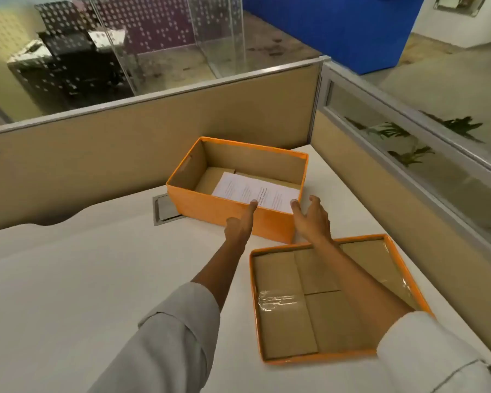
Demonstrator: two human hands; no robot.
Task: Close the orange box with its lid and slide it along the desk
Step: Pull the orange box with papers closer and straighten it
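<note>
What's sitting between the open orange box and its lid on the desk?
Nothing but bare white desk: the head view shows a narrow gap between the orange box and the lid, crossed above only by the right forearm.

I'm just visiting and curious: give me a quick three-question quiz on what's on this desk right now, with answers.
1. True or false: the orange box is already closed.
2. What lies inside the box?
A) printed paper
B) a stapler
C) nothing
3. Which way up does the lid lie, and where?

Key
1. False: it stands open, and the lid is apart from it on the desk.
2. A: a white printed sheet lies on the cardboard bottom.
3. Upside down, its brown inside facing up, nearer the person than the box and under the right forearm. The left hand and right hand are at the box's near wall, holding nothing.
</note>
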